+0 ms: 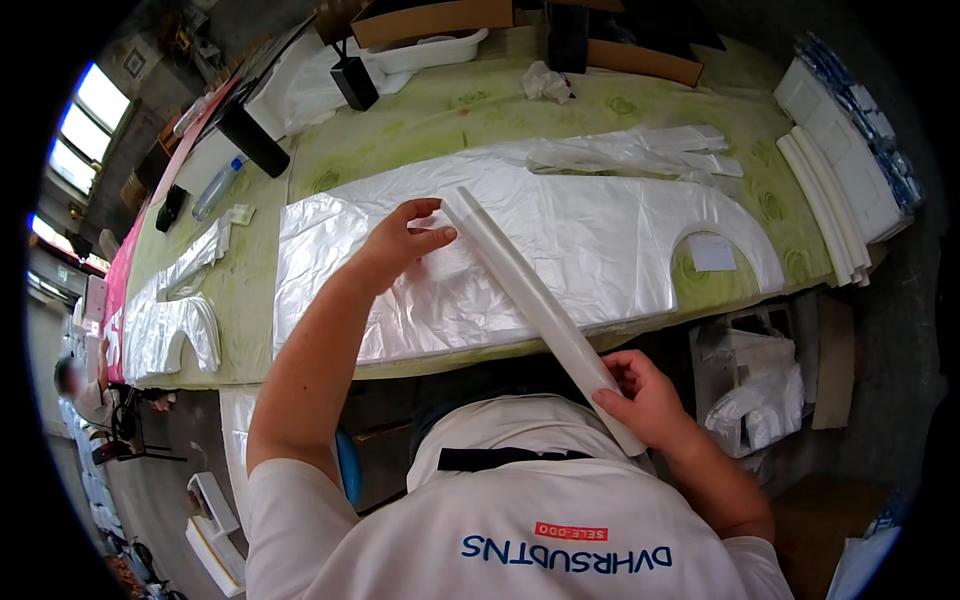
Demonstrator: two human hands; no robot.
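A long, flattened roll of translucent white plastic film (540, 300) slants from the table down toward my waist. My right hand (645, 398) is closed around its lower end, thumb on top. At its upper end, my left hand (405, 240) has thumb and forefinger spread apart, their tips at the roll's left edge. Beneath lies a broad stack of clear plastic sheets (340, 260), cut in an apron-like shape with a curved opening at the right. Thin strips of film (640, 155) rest along the stack's far side.
Green patterned cloth (450, 125) covers the table. At left lie a smaller folded plastic piece (190, 330), a bottle (218, 188) and a black cylinder (253, 142). White rolls (820, 205) stand at the right edge. Cardboard boxes (435, 20) are at the back. A person (90, 390) sits far left.
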